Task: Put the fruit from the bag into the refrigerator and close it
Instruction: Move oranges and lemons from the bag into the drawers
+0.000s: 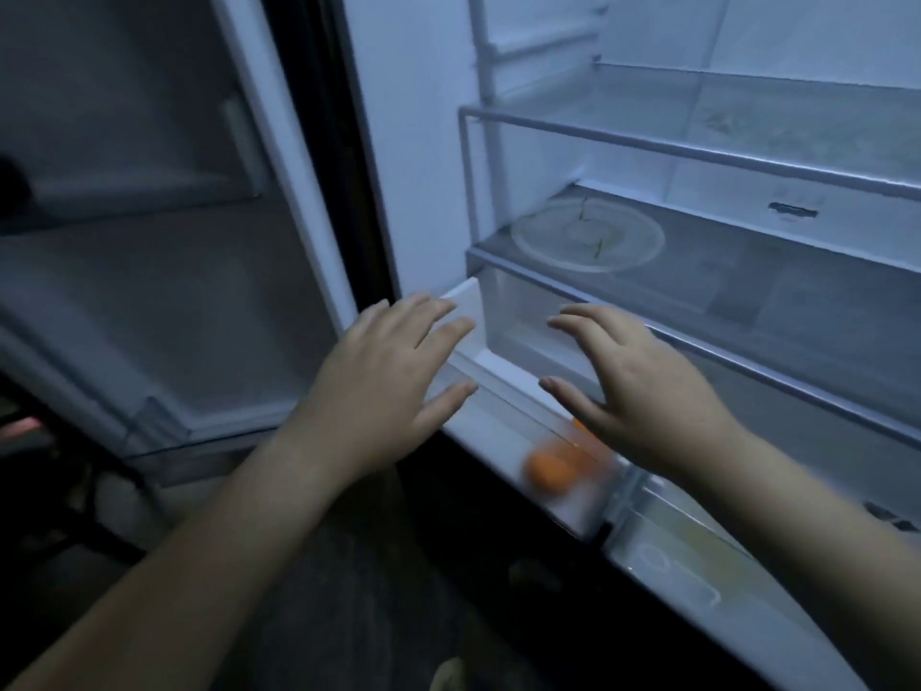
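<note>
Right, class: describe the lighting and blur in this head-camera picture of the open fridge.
Head view: dim, bluish light, brightest on the fridge wall; the floor is nearly black; the orange fruit in the drawer is smeared by blur; the left hand and right hand look sharper.

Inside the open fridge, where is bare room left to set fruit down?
The upper glass shelf looks bare. The lower shelf is free right of the clear plate. The drawer is tightest: orange fruit at its front, left hand and right hand above.
</note>
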Demonstrator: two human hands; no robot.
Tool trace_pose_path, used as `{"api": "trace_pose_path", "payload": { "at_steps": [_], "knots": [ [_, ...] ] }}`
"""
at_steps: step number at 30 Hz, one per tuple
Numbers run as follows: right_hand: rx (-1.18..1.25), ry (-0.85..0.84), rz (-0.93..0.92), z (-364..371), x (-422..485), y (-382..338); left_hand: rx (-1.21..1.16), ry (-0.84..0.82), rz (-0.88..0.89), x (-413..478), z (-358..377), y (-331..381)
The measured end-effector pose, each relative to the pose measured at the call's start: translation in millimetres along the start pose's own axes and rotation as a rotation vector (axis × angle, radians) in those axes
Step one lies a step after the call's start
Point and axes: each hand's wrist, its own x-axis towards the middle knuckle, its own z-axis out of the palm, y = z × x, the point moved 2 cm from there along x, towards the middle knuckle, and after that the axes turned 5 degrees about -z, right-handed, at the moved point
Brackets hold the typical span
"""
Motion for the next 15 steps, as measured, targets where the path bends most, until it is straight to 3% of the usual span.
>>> {"api": "trace_pose_path", "payload": {
  "at_steps": [15],
  "knots": [
    [0.162,-0.155,-0.545,76.9,98.4,-255.4,0.190,-0.116,-0.610,-219.4,-62.8,-127.3]
  ]
}}
